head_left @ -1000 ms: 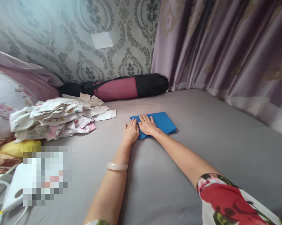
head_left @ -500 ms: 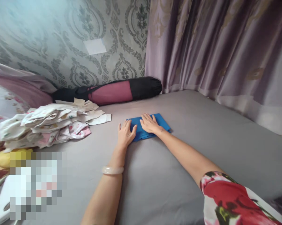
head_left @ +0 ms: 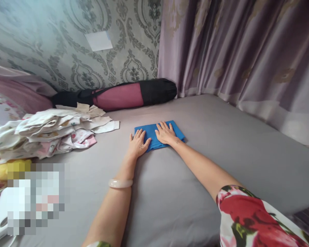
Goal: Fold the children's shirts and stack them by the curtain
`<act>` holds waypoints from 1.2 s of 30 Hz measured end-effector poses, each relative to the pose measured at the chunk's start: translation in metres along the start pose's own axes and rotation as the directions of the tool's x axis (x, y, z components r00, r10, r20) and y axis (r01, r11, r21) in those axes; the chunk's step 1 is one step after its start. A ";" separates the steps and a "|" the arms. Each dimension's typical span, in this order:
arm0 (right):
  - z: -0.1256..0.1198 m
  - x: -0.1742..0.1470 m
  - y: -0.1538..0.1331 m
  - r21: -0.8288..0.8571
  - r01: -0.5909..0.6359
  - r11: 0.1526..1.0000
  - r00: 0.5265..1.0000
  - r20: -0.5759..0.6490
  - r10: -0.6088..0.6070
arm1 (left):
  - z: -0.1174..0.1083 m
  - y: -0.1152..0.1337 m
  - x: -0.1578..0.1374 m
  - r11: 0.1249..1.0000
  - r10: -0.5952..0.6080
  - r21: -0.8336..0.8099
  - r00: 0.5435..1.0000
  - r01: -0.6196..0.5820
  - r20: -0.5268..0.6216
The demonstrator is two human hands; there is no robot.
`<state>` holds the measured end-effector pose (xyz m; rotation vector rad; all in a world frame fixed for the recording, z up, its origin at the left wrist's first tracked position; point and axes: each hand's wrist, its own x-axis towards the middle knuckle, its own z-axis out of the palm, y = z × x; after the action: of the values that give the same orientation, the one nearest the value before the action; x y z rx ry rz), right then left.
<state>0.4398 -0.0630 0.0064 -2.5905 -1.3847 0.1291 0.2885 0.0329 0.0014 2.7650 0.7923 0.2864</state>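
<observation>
A folded blue cloth [head_left: 152, 132] lies flat on the grey bed sheet [head_left: 195, 199], roughly in the middle of the view. My left hand [head_left: 139, 142] rests on its left part, fingers stretched and thumb out to the side. On the cloth's right part, my right hand [head_left: 165, 133] lies flat with its fingers spread. Neither hand grips the cloth; both palms are turned down on it. Some layered edges of the cloth show along the side nearest me.
To the left lies a pile of light patterned clothes [head_left: 59, 128]. A long maroon and black bag [head_left: 118, 97] lies along the wall at the back. Purple curtains [head_left: 234, 51] hang at the right. A yellow item [head_left: 0, 170] and a pixelated patch are at the lower left.
My left hand has moved slightly further onto the blue cloth. My right hand stays flat on it, shifted a little. The camera view has tilted down slightly.
</observation>
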 end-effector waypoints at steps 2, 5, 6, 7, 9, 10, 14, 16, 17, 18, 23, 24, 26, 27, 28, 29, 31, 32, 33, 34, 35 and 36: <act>-0.002 0.000 0.000 0.018 -0.004 1.000 1.000 0.009 0.004 | -0.001 0.000 -0.001 1.000 0.001 -0.011 1.000 -0.001 -0.026; -0.008 0.000 0.004 0.090 -0.005 0.996 0.999 0.035 0.002 | -0.003 0.001 -0.003 0.999 0.000 -0.034 0.994 -0.004 -0.105; -0.010 -0.001 0.006 0.111 -0.004 0.994 0.999 0.035 0.000 | -0.003 0.001 -0.003 0.999 -0.001 -0.041 0.991 -0.005 -0.133; -0.013 -0.002 0.010 0.124 -0.004 0.992 1.000 0.028 0.000 | -0.004 0.002 -0.003 0.999 -0.002 -0.049 0.988 -0.005 -0.157; -0.019 -0.005 0.018 0.115 -0.012 0.993 1.000 0.008 0.011 | -0.005 0.002 -0.003 0.998 -0.002 -0.060 0.982 -0.009 -0.188; -0.022 -0.006 0.023 0.098 -0.021 0.995 1.000 0.004 0.021 | -0.005 0.003 -0.003 0.998 0.000 -0.063 0.981 -0.012 -0.194; -0.027 -0.013 0.041 0.038 -0.049 0.998 0.998 0.028 0.048 | -0.005 0.003 -0.003 0.998 0.009 -0.061 0.980 -0.022 -0.201; -0.025 -0.016 0.047 0.025 -0.050 0.998 0.998 0.039 0.049 | -0.004 0.003 -0.003 0.998 0.013 -0.060 0.982 -0.024 -0.190; -0.024 -0.017 0.049 0.023 -0.051 0.998 0.998 0.043 0.050 | -0.003 0.002 -0.003 0.998 0.012 -0.059 0.986 -0.022 -0.169; -0.021 -0.017 0.050 0.021 -0.053 0.998 0.998 0.045 0.052 | -0.002 0.001 -0.003 0.998 0.010 -0.058 0.991 -0.018 -0.134; -0.012 -0.017 0.051 0.013 -0.056 0.998 0.998 0.034 0.056 | 0.001 -0.004 0.001 1.000 -0.010 -0.029 0.999 0.011 0.037; -0.011 -0.017 0.051 0.012 -0.054 0.998 0.998 0.033 0.054 | 0.001 -0.004 0.001 1.000 -0.012 -0.024 0.999 0.013 0.044; -0.010 -0.017 0.051 0.012 -0.051 0.999 0.998 0.025 0.050 | 0.000 -0.005 0.002 1.000 -0.014 -0.015 0.999 0.015 0.052; -0.010 -0.017 0.051 0.014 -0.050 0.999 0.999 0.021 0.049 | 0.000 -0.005 0.002 1.000 -0.015 -0.012 0.998 0.015 0.056; -0.011 -0.017 0.051 0.019 -0.050 0.999 0.999 0.017 0.050 | 0.000 -0.006 0.002 1.000 -0.015 -0.009 0.998 0.015 0.057; -0.011 -0.017 0.051 0.027 -0.052 0.998 0.999 0.017 0.052 | 0.000 -0.006 0.002 1.000 -0.015 -0.010 0.998 0.016 0.055; -0.012 -0.016 0.053 0.058 -0.058 0.997 0.998 0.032 0.056 | 0.002 -0.007 0.002 1.000 -0.017 -0.023 0.999 0.018 0.044; -0.013 -0.015 0.054 0.087 -0.062 0.994 0.997 0.046 0.058 | 0.002 -0.008 0.002 0.999 -0.022 -0.038 0.999 0.023 0.037; -0.015 -0.014 0.056 0.126 -0.065 0.990 0.997 0.056 0.058 | 0.003 -0.008 0.003 0.998 -0.027 -0.059 0.999 0.029 0.027; -0.017 -0.012 0.059 0.177 -0.070 0.982 0.996 0.059 0.060 | 0.003 -0.009 0.004 0.996 -0.037 -0.084 0.999 0.039 0.015; -0.020 -0.011 0.062 0.230 -0.077 0.970 0.996 0.053 0.066 | 0.003 -0.009 0.005 0.992 -0.052 -0.113 0.999 0.052 0.000; -0.024 -0.010 0.066 0.277 -0.087 0.957 0.996 0.040 0.079 | 0.002 -0.009 0.006 0.988 -0.069 -0.143 0.997 0.066 -0.022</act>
<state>0.4916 -0.1100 0.0150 -2.4189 -1.1699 0.3487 0.2896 0.0435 -0.0025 2.6010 0.8363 0.3531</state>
